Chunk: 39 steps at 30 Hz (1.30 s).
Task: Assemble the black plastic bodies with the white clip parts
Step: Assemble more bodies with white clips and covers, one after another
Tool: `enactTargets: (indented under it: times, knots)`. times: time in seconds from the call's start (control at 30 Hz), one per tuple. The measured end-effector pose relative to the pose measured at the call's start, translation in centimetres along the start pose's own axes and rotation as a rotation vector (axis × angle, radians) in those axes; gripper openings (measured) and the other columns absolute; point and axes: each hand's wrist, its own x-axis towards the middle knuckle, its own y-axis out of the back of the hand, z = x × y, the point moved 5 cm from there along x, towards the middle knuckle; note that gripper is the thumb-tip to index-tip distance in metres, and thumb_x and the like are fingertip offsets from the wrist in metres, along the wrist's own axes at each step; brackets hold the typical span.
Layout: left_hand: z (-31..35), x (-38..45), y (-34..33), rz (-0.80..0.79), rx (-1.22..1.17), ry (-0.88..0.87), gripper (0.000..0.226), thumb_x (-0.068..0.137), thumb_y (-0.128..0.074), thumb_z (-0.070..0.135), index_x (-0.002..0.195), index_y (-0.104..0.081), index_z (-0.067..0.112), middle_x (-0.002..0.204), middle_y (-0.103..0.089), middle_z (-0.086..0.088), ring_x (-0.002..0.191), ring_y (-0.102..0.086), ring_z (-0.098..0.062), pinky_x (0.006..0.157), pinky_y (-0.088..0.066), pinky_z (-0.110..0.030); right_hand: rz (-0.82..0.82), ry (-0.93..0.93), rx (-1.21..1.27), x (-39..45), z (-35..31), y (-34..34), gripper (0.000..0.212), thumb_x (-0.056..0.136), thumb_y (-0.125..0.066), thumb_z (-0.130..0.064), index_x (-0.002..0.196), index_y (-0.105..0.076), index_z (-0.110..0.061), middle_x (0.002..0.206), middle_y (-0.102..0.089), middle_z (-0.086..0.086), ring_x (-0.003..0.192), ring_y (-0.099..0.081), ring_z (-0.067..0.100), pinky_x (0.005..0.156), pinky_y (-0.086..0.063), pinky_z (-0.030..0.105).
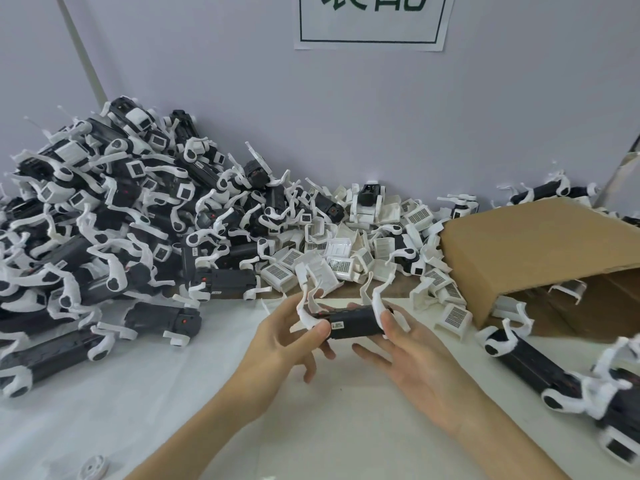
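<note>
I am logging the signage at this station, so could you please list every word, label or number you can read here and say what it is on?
"装配", cut off at the top: large green characters in a green frame on the white paper sign taped to the wall.
Small white sticker on the black plastic body held by both hands: print too small to read.
Stickers on the piled black-and-white assembled parts: too blurred to read.

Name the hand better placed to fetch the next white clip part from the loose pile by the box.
Probably the right hand. The loose white clip parts lie ahead, toward the cardboard box on its side, while the left hand pinches the black body and could hold it alone.
</note>
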Motion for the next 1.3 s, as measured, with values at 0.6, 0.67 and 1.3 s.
enactTargets:
  times: [0.6,0.67,1.3]
  knots:
    - [-1.4,0.3,-0.2,-0.206,-0.261,0.131,0.076,0.084,-0.074,0.022,0.153,-0.046,0.036,0.148,-0.061,-0.008,0.134,-0.062,-0.036,0.108,-0.053,-0.056,0.132,0.000,0.091,-0.2,-0.3,0.6,0.048,0.074,-0.065,-0.003,0.120,-0.054,-0.013,0.080,-0.058,0.017,0.065,-0.061,0.024,0.073,-0.059,0.041]
    - [-1.7,0.2,-0.5,-0.084,-0.165,0.141,0.063,0.087,-0.079,0.055,0.143,-0.059,0.033,0.130,-0.071,-0.016,0.121,-0.070,-0.037,0.098,-0.056,-0.049,0.127,0.021,0.025,-0.2,-0.2,0.4,0.048,0.073,-0.064,-0.004,0.119,-0.054,-0.013,0.088,-0.059,0.016,0.077,-0.063,0.026,0.083,-0.053,0.046]
    - [1.3,-1.1,-0.8,0.252,0.849,-0.517,0.029,0.102,-0.064,0.017,0.130,-0.060,0.025,0.119,-0.064,0.013,0.105,-0.066,-0.007,0.091,-0.054,-0.027,0.085,0.178,-0.065,-0.9,-0.5,-0.4,0.044,0.102,-0.052,-0.045,0.121,-0.073,-0.011,0.110,-0.071,0.017,0.099,-0.068,0.030,0.078,-0.054,0.038]
